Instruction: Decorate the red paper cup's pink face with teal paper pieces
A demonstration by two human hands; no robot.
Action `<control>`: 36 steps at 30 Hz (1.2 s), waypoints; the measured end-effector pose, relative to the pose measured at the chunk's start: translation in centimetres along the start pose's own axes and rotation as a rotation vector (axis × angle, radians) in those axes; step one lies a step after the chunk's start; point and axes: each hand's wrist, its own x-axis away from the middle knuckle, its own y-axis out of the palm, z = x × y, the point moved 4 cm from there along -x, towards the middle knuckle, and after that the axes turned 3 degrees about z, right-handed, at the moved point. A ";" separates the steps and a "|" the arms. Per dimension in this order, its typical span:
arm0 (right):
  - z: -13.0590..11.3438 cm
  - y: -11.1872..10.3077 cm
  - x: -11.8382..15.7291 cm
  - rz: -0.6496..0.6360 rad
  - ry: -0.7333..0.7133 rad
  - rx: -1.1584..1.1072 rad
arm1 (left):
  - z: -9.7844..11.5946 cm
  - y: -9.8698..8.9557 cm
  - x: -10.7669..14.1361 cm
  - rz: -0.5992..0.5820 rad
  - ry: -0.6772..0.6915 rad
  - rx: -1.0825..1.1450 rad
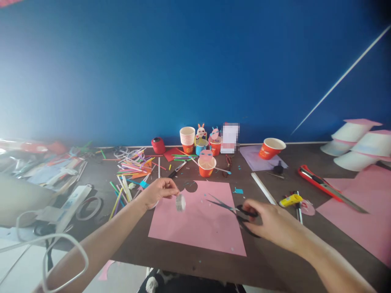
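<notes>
A pink paper sheet (pixel 198 224) with a round notch in its far edge lies on the dark table. Above its left part, my left hand (pixel 163 190) pinches a small roll of clear tape (pixel 180 202) that hangs from the fingertips. To the right, my right hand (pixel 259 217) has its fingers in the black handles of scissors (pixel 224 204). The blades are parted and point left over the paper. Beyond the sheet stands an orange paper cup (pixel 207 167) with a pink face cutout.
Behind are stacked cups (pixel 187 138) and a red spool (pixel 158 145). Colored straws (pixel 134 165) and a power strip (pixel 71 207) lie left. On the right are a red cutter (pixel 320 183), a yellow tube (pixel 290 200) and more pink paper (pixel 357 215). A white cable (pixel 65 236) crosses my left forearm.
</notes>
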 end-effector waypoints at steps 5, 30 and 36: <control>-4.5 0.6 -1.8 -0.009 -0.142 -0.021 | -0.5 0.4 -0.2 -0.027 -0.051 0.008; -7.0 1.6 -4.1 -0.030 -0.269 0.121 | -0.7 1.2 -0.4 -0.092 -0.062 0.060; -6.8 1.5 -4.1 -0.031 -0.274 0.105 | -0.8 1.2 -0.5 -0.108 -0.063 0.074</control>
